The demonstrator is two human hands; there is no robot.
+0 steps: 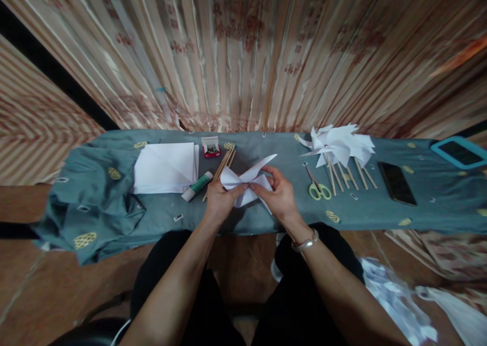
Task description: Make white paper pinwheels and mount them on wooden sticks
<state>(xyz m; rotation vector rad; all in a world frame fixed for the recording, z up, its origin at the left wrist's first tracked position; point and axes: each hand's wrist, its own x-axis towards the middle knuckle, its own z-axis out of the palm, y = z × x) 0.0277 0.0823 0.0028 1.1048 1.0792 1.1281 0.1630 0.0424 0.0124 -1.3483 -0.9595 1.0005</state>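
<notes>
Between my two hands is a white paper pinwheel (247, 196) with its blades folded in toward the middle. My left hand (220, 199) grips its left side, the thumb pressed at the centre. My right hand (277, 191) pinches it from the right, thumb also at the centre and fingers behind a blade. Just left of my left hand lie several wooden sticks (228, 158) and a green and white glue stick (197, 186). A small open red box (211, 148) holds small metal pieces. To the right rest scissors (319, 191) with light green handles.
A stack of white paper (165, 168) lies on the left of the cloth-covered table (266, 224). Several finished pinwheels (338, 143) on sticks are piled at the right, beside a dark phone (397, 182) and a blue-framed device (460, 150). A curtain (247, 57) hangs behind.
</notes>
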